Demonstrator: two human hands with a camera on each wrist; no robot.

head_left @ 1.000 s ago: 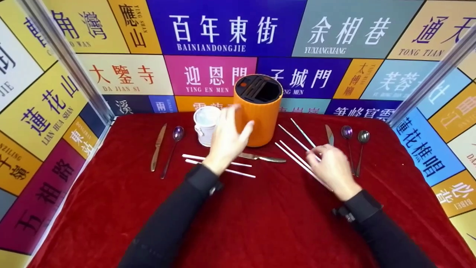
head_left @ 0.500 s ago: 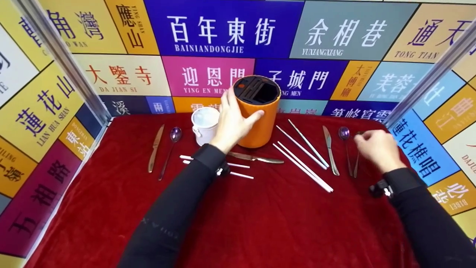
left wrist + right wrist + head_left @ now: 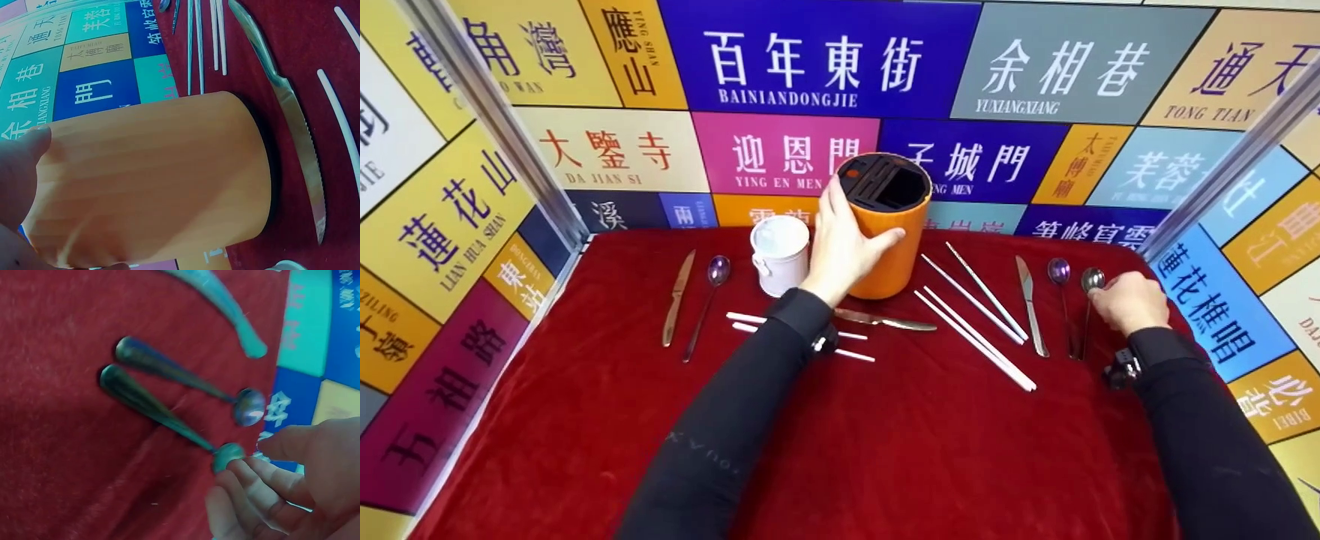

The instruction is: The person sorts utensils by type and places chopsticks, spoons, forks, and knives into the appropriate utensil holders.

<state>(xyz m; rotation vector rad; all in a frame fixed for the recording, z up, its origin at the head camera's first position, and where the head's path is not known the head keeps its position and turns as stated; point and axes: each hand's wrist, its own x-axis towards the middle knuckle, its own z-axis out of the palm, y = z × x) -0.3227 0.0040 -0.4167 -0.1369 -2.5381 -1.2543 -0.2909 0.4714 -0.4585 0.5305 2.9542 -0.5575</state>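
My left hand (image 3: 844,247) holds the orange cylindrical knife block (image 3: 889,276) at its left side, fingers behind, thumb across the front. In the left wrist view the thumb lies on the orange wall (image 3: 157,174) near the top. A serrated knife (image 3: 295,124) lies on the cloth by the block's base. My right hand (image 3: 1134,304) hovers over a silver spoon (image 3: 1093,280) at the far right. In the right wrist view its loosely bent fingertips are right at the spoon's bowl (image 3: 226,457), thumb apart from them. A purplish spoon (image 3: 169,368) lies alongside.
A small white pail (image 3: 780,259) stands left of the block. Farther left lie a knife (image 3: 679,298) and a purple-bowled spoon (image 3: 718,270). White chopsticks (image 3: 975,341) and another knife (image 3: 1031,307) lie right of the block. White sticks (image 3: 855,355) lie under the left forearm.
My left hand has come from beside the pail onto the knife block. The right hand has left the chopsticks and moved right, to the silver spoon's bowl.
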